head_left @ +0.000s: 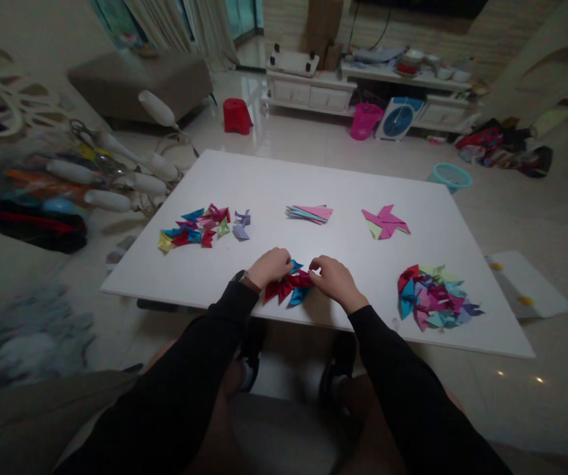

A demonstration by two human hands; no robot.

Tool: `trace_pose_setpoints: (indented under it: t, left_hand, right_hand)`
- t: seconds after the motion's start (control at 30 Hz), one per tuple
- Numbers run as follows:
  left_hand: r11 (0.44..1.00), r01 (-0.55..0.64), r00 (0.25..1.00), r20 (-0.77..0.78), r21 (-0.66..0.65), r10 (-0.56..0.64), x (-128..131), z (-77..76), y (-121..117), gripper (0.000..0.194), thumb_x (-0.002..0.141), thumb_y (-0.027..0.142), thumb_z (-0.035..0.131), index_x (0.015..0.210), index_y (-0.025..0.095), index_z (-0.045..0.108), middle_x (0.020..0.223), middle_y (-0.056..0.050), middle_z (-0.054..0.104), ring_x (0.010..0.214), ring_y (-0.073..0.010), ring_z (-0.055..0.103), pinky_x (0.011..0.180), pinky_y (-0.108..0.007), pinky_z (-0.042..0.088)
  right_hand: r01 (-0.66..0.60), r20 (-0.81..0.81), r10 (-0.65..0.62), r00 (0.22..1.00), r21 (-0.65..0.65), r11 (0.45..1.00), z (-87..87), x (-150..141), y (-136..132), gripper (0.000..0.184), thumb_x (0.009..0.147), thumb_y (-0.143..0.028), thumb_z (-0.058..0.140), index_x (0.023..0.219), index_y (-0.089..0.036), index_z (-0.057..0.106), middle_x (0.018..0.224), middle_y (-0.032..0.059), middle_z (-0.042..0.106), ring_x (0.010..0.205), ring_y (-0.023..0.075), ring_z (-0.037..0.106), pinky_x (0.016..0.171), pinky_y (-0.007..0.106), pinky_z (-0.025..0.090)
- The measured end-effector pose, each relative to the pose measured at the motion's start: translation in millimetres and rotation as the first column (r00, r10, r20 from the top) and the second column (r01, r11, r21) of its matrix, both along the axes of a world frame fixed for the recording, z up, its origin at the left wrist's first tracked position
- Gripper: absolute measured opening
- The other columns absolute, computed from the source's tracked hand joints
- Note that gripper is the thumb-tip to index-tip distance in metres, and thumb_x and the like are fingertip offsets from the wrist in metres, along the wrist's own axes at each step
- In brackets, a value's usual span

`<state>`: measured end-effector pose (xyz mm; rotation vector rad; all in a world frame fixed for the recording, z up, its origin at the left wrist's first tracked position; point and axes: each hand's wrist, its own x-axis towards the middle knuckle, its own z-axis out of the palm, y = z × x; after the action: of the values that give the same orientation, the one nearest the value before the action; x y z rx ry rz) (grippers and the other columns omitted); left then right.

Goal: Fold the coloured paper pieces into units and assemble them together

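Observation:
At the near edge of the white table (pixel 258 178), shiny red and blue folded paper (pixel 287 285) lies between my two hands. My left hand (pixel 271 266) is closed, its fingertips at the paper's upper left part beside a blue point. From the other side my right hand (pixel 334 280) has its thumb and fingers curled together at the paper's right end. How the red and blue parts join is hard to make out. Further back lie a fan-like stack of folded paper strips (pixel 309 213) and a pink and green paper pinwheel (pixel 386 221).
Folded paper pieces in several colours form a left pile (pixel 187 227) and a bigger right pile (pixel 436 298). A lamp with white arms (pixel 135 181) stands at the left edge. Beyond are a red stool (pixel 237 117), a pink bin (pixel 365 121) and a blue basket (pixel 450 176).

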<state>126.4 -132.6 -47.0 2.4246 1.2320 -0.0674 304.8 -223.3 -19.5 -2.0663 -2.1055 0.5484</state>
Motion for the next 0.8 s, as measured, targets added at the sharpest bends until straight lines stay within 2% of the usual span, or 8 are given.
trace_pose_setpoints:
  t: [0.17,0.27,0.33,0.4,0.47,0.53,0.6,0.8]
  left_hand:
    - [1.0,-0.014,0.995,0.098,0.015,0.012,-9,-0.8,6,0.026,0.088,0.025,0.052,0.087,0.016,0.077,0.092,-0.013,0.076,0.09,-0.0225,0.068,0.086,-0.031,0.049]
    - [0.985,-0.153,0.978,0.156,0.078,0.139,-20,-2.6,16,0.028,0.088,0.025,0.052,0.104,0.014,0.073,0.11,-0.014,0.07,0.107,-0.0252,0.063,0.099,-0.034,0.047]
    - [0.937,-0.333,0.936,0.159,0.111,0.314,-28,-4.2,24,0.037,0.088,0.029,0.054,0.117,0.012,0.067,0.12,-0.018,0.064,0.118,-0.0299,0.058,0.105,-0.039,0.044]
    - [0.847,-0.523,0.849,0.136,0.092,0.51,-37,-7.0,33,0.05,0.087,0.038,0.054,0.129,0.011,0.059,0.127,-0.022,0.058,0.126,-0.0361,0.052,0.106,-0.046,0.042]
    - [0.764,-0.644,0.764,0.089,0.033,0.64,-44,-11.4,40,0.059,0.088,0.045,0.052,0.135,0.01,0.054,0.133,-0.025,0.055,0.133,-0.0406,0.046,0.108,-0.05,0.039]
    - [0.735,-0.678,0.734,0.043,-0.021,0.678,-49,-16.9,46,0.06,0.088,0.047,0.049,0.137,0.011,0.053,0.139,-0.025,0.052,0.14,-0.0417,0.04,0.111,-0.051,0.036]
    - [0.744,-0.666,0.744,0.019,-0.052,0.668,-54,-22.1,50,0.059,0.088,0.046,0.048,0.137,0.013,0.055,0.146,-0.024,0.049,0.143,-0.0411,0.036,0.113,-0.051,0.033]
    - [0.766,-0.639,0.769,-0.025,-0.077,0.639,-72,-22.2,54,0.046,0.087,0.038,0.048,0.122,0.013,0.065,0.137,-0.02,0.06,0.137,-0.0367,0.046,0.114,-0.047,0.035]
  right_hand:
    - [-0.006,-0.008,0.006,1.0,0.023,1.0,-1.5,-2,-1,0.019,0.093,-0.028,0.054,0.098,-0.022,0.072,0.103,0.0053,0.071,0.091,0.0189,0.062,0.075,0.028,0.04]
    - [-0.016,-0.013,0.017,1.0,0.031,0.999,-2.9,-2,0,0.019,0.092,-0.027,0.055,0.099,-0.022,0.071,0.103,0.0051,0.071,0.094,0.0194,0.063,0.075,0.028,0.039]
    - [-0.015,-0.013,0.016,1.0,0.027,1.0,-3.8,1,1,0.019,0.092,-0.027,0.055,0.099,-0.022,0.072,0.104,0.0052,0.071,0.095,0.0193,0.063,0.074,0.028,0.04]
    - [-0.006,-0.011,0.006,1.0,0.02,1.0,-4.5,4,2,0.019,0.092,-0.028,0.055,0.099,-0.022,0.072,0.104,0.0051,0.071,0.095,0.0192,0.063,0.074,0.028,0.04]
    - [0.005,-0.013,-0.005,1.0,0.01,1.0,-5.1,7,3,0.02,0.092,-0.028,0.054,0.099,-0.022,0.072,0.104,0.0049,0.071,0.093,0.019,0.063,0.074,0.028,0.04]
    - [0.01,-0.015,-0.01,1.0,0.002,1.0,-5.0,9,3,0.02,0.093,-0.03,0.054,0.098,-0.022,0.072,0.104,0.0051,0.071,0.091,0.0189,0.063,0.073,0.028,0.04]
    - [0.01,-0.017,-0.01,1.0,0.002,1.0,-4.1,11,3,0.019,0.093,-0.03,0.055,0.098,-0.022,0.072,0.103,0.0052,0.071,0.092,0.0192,0.063,0.073,0.028,0.04]
    - [0.015,-0.031,-0.015,0.999,0.012,1.0,5.2,8,-2,0.019,0.092,-0.028,0.055,0.099,-0.022,0.072,0.104,0.0056,0.073,0.094,0.02,0.064,0.072,0.028,0.039]
